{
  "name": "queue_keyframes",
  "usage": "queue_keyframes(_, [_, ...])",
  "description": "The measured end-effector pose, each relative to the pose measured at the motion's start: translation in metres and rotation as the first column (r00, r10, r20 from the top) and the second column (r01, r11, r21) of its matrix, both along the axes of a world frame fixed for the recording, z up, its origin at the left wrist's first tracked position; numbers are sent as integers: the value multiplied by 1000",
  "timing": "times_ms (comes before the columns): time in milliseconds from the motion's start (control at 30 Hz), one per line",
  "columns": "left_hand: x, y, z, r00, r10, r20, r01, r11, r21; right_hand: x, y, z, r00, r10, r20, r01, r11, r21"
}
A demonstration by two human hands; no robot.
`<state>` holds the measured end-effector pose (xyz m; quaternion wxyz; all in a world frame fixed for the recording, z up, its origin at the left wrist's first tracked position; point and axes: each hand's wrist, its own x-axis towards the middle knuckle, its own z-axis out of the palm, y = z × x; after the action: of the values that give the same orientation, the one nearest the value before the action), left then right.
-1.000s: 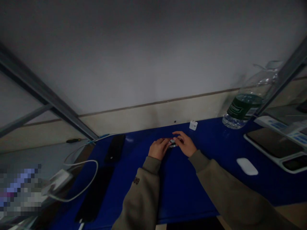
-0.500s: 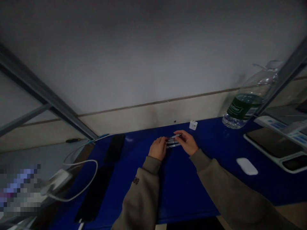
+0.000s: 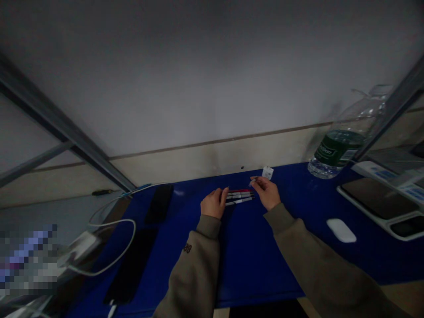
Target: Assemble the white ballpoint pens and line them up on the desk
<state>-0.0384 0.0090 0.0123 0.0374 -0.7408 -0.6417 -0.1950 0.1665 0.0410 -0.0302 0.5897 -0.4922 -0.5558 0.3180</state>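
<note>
Several pens (image 3: 240,195), white-grey with a red one at the back, lie side by side on the blue tabletop (image 3: 251,260). My left hand (image 3: 213,203) rests at their left ends, its fingers bent together over them; what exactly they grip is hidden. Just right of the pens' right ends, my right hand (image 3: 267,192) is raised a little, thumb and finger pinching a small, pale, clear-looking piece (image 3: 253,181) too small to name. Behind that hand stands a white charger plug (image 3: 267,172).
Two dark phones (image 3: 159,203) (image 3: 134,265) and a white cable (image 3: 132,238) lie at the left. To the right are a large water bottle (image 3: 338,150), a white oval case (image 3: 341,230) and a scale-like device (image 3: 377,198). A wall (image 3: 212,157) rises behind.
My right hand has moved slightly right and away from the pens, with the small piece in its pinch. My left hand has shifted slightly left, and more of the pens shows, including the red one.
</note>
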Motion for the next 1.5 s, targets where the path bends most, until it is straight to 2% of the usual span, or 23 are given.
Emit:
queue_keyframes(67, [-1, 0, 0, 1000, 26, -5, -26, 1000, 1, 13, 6, -7, 952, -169, 256, 151, 985, 86])
queue_keyframes(133, [-1, 1, 0, 999, 37, -6, -37, 999, -7, 26, 12, -16, 865, -273, 420, 228, 961, 157])
queue_keyframes(267, [0, 0, 0, 1000, 18, -5, -18, 999, -26, 42, 22, -30, 764, -343, 547, 323, 937, 137])
queue_keyframes(467, [2, 0, 1, 999, 27, -24, -28, 999, -38, 52, 28, -38, 744, -346, 571, 375, 924, 71])
queue_keyframes(633, [2, 0, 0, 1000, 15, -9, -15, 999, -29, 49, 25, -33, 766, -362, 531, 403, 914, 42])
queue_keyframes(700, [1, 1, -2, 1000, -11, 25, 11, 1000, -11, 45, 20, -24, 745, -461, 482, 478, 873, 97])
queue_keyframes(767, [0, 3, -5, 994, -76, 76, 75, 997, 23, 39, 13, -12, 691, -596, 409, 570, 797, 200])
queue_keyframes(833, [0, 4, -7, 978, -170, 122, 162, 984, 72, 30, 4, 2, 702, -625, 341, 590, 779, 212])
queue_keyframes(867, [0, 5, -8, 968, -214, 133, 202, 975, 93, 24, -1, 9, 733, -601, 318, 568, 798, 199])
queue_keyframes(933, [1, 5, -10, 950, -286, 126, 274, 956, 105, 12, -11, 19, 823, -487, 293, 456, 873, 170])
queue_keyframes(1000, [3, 3, -11, 937, -335, 104, 329, 942, 71, -3, -20, 26, 912, -264, 313, 230, 963, 141])
queue_keyframes(1033, [5, 2, -11, 929, -358, 94, 355, 934, 47, -10, -24, 27, 935, -136, 328, 105, 988, 111])
queue_keyframes(1100, [7, 0, -12, 910, -408, 77, 409, 913, 0, -22, -30, 29, 940, 44, 339, -66, 996, 55])
queue_keyframes(1167, [8, -1, -14, 894, -443, 61, 445, 895, -27, -31, -33, 28, 934, 157, 320, -170, 985, 13])
queue_keyframes(1333, [13, -2, -19, 902, -427, 62, 428, 904, -9, -38, -33, 22, 931, 260, 257, -269, 963, 0])
queue_keyframes(1400, [14, -2, -19, 907, -416, 71, 417, 909, 1, -36, -29, 18, 942, 259, 212, -259, 965, -31])
queue_keyframes(1500, [12, -1, -16, 935, -347, 69, 348, 937, -4, -31, -20, 12, 979, 188, 75, -183, 981, -68])
